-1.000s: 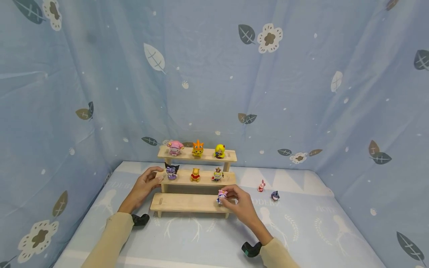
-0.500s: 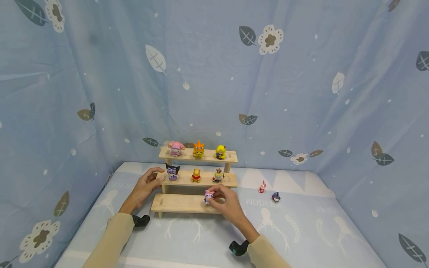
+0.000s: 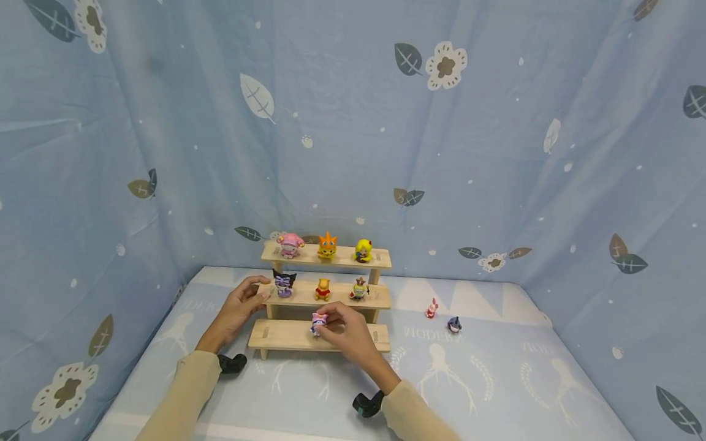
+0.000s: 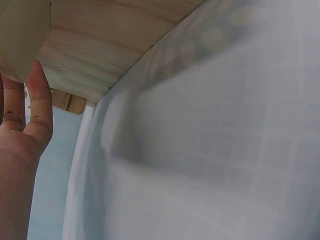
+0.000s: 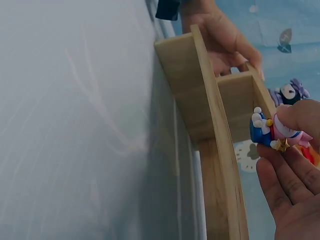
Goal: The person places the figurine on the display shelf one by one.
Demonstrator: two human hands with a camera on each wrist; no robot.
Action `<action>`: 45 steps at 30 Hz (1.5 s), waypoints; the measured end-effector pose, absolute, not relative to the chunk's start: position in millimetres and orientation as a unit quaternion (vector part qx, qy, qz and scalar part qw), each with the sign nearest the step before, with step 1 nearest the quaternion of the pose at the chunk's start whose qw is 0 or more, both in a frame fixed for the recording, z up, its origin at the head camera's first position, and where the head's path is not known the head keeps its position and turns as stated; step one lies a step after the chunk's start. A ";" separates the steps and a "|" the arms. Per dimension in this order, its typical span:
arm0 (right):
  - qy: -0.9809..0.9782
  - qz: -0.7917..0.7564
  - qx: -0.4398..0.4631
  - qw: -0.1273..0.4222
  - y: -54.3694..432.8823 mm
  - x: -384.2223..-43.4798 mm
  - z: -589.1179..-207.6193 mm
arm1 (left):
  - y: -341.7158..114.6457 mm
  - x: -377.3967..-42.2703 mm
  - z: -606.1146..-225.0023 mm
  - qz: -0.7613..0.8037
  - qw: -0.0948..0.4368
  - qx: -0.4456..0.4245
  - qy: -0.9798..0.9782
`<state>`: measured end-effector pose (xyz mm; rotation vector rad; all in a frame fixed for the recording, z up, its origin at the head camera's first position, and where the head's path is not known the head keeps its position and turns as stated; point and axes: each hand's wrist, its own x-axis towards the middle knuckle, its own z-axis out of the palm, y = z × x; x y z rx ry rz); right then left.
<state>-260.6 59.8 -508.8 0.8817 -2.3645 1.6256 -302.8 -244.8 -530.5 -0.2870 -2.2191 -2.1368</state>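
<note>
My right hand [image 3: 350, 334] pinches a small figurine [image 3: 318, 323] with a pink hood and blue-and-white body between thumb and fingers. In the right wrist view, the figurine [image 5: 270, 131] shows a gold star and is off the wood, beside the shelf edge. It is over the bottom tier of a three-tier wooden display stand [image 3: 284, 334]. At the left end of the middle tier, my left hand [image 3: 237, 309] grips the board. The left wrist view shows the fingers [image 4: 40, 102] against the stand's wood [image 4: 100, 45], partly cut off by the frame.
Figurines stand on the upper tiers: a pink-hooded one [image 3: 289, 245], an orange-spiked one [image 3: 327, 246], a yellow-haired one [image 3: 363, 250], a black-and-purple one [image 3: 284, 283], a bear [image 3: 322, 289] and a crowned one [image 3: 360, 288]. A pink figurine [image 3: 431, 308] and a dark-blue one [image 3: 454, 324] are on the table.
My right hand has carried the pink-hooded figurine leftward along the bottom tier, from its right end to near the middle. The left hand has stayed at the stand.
</note>
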 end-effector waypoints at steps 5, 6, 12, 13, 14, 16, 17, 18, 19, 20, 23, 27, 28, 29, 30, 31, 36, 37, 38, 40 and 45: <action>-0.778 0.538 0.318 0.064 44.1 -261.2 -511.9 | -244.3 -302.3 -529.5 -0.690 0.025 -0.095 -0.717; -0.776 0.539 0.322 0.063 40.9 -261.0 -512.8 | -244.2 -301.8 -529.2 -0.690 0.025 -0.094 -0.717; -0.770 0.539 0.338 0.051 23.5 -259.9 -516.9 | -243.5 -300.0 -528.3 -0.687 0.026 -0.089 -0.721; -0.770 0.539 0.338 0.049 21.1 -260.0 -517.4 | -243.4 -300.0 -528.3 -0.687 0.025 -0.088 -0.721; -0.769 0.540 0.339 0.047 18.8 -260.1 -517.5 | -243.4 -300.0 -528.2 -0.687 0.025 -0.087 -0.721; -0.766 0.544 0.339 0.044 14.5 -260.1 -517.6 | -243.6 -299.9 -528.2 -0.686 0.025 -0.085 -0.722; -0.765 0.545 0.340 0.043 12.5 -260.2 -518.0 | -243.9 -300.0 -528.4 -0.685 0.024 -0.085 -0.723; -0.765 0.545 0.339 0.043 10.5 -260.2 -518.6 | -244.1 -300.0 -528.5 -0.684 0.024 -0.086 -0.724; -0.765 0.546 0.339 0.043 8.6 -260.2 -519.3 | -244.4 -299.9 -528.6 -0.684 0.024 -0.085 -0.724; -0.765 0.546 0.340 0.042 7.0 -259.9 -519.6 | -244.6 -299.9 -528.7 -0.685 0.024 -0.085 -0.724; -0.767 0.543 0.339 0.041 2.5 -259.5 -521.0 | -245.1 -299.5 -528.7 -0.683 0.024 -0.089 -0.725; -0.770 0.540 0.339 0.043 -3.0 -259.3 -520.1 | -245.0 -299.3 -528.7 -0.687 0.026 -0.092 -0.721; -0.771 0.538 0.338 0.045 -4.2 -259.3 -519.7 | -245.0 -299.3 -528.6 -0.689 0.026 -0.091 -0.719; -0.771 0.538 0.338 0.046 -5.3 -259.4 -519.5 | -245.1 -299.4 -528.7 -0.688 0.026 -0.095 -0.719; -0.772 0.537 0.337 0.047 -6.1 -259.6 -519.4 | -244.9 -299.3 -528.7 -0.690 0.026 -0.095 -0.717; -0.773 0.537 0.336 0.048 -6.9 -259.7 -519.4 | -244.8 -299.2 -528.4 -0.690 0.026 -0.097 -0.717; -0.774 0.535 0.335 0.048 -8.2 -259.3 -520.3 | -244.7 -299.1 -528.3 -0.692 0.025 -0.099 -0.715; -0.774 0.534 0.336 0.048 -8.3 -259.1 -520.1 | -244.7 -299.0 -528.3 -0.692 0.025 -0.099 -0.715; -0.775 0.532 0.337 0.048 -8.2 -259.0 -520.0 | -244.9 -299.2 -528.7 -0.693 0.025 -0.099 -0.714; -0.777 0.528 0.339 0.045 -7.7 -258.7 -519.3 | -245.0 -299.1 -528.8 -0.693 0.025 -0.098 -0.713; -0.778 0.528 0.339 0.034 -0.6 -257.0 -516.8 | -244.7 -299.4 -528.4 -0.693 0.026 -0.092 -0.715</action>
